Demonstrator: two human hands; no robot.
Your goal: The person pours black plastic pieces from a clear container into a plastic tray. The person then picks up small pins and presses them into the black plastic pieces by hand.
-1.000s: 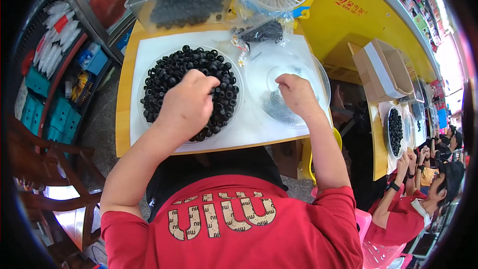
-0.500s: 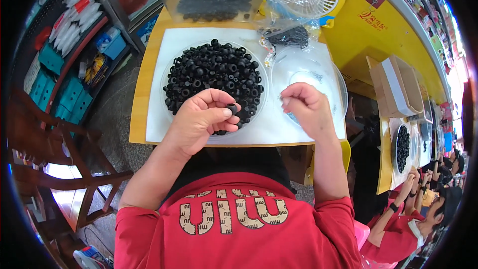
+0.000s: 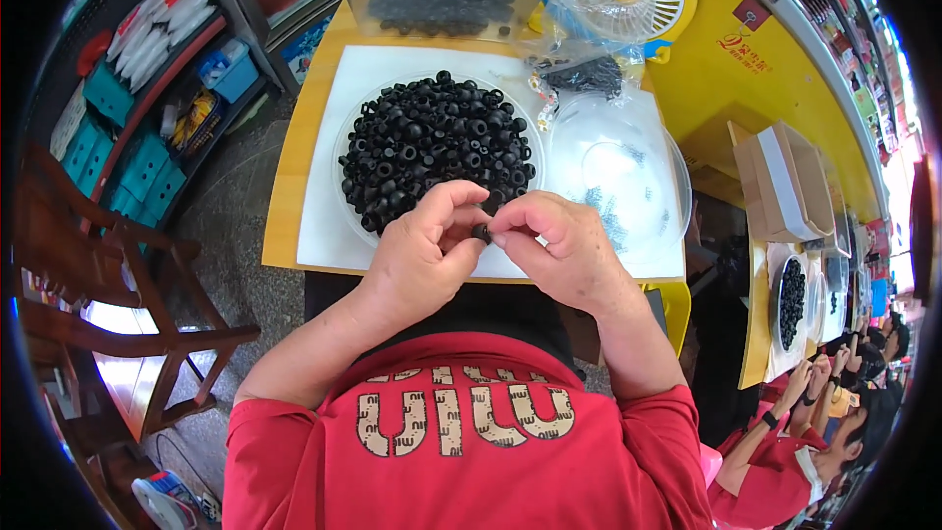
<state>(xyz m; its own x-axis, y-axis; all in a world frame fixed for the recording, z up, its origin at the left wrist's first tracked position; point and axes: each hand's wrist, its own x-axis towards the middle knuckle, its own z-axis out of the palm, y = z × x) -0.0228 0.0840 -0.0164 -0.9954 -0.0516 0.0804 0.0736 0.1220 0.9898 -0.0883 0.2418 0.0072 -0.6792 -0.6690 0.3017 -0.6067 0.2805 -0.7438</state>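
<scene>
1. Black rubber ring [image 3: 481, 232] sits pinched between my left hand [image 3: 424, 257] and right hand [image 3: 559, 247], fingertips of both closed on it, just above the near table edge.
2. Heaped black rings [image 3: 432, 142] fill the clear dish just beyond.
3. Beside it, an emptier clear dish [image 3: 628, 172] on the white mat [image 3: 324, 226].

The small ring [image 3: 482, 233] pinched between my left hand [image 3: 427, 260] and right hand [image 3: 559, 250] looks like matt black rubber, same as the heap of rings [image 3: 437, 147] on the clear, glossy plastic plate [image 3: 345, 152]. A second plate [image 3: 628, 172] beside it is transparent plastic too, with a sheen. Under both lies a smooth white matt sheet [image 3: 324, 226] on the table [image 3: 283, 206], which looks like smooth yellowish wood. My red shirt [image 3: 461, 451] is soft cloth.
</scene>
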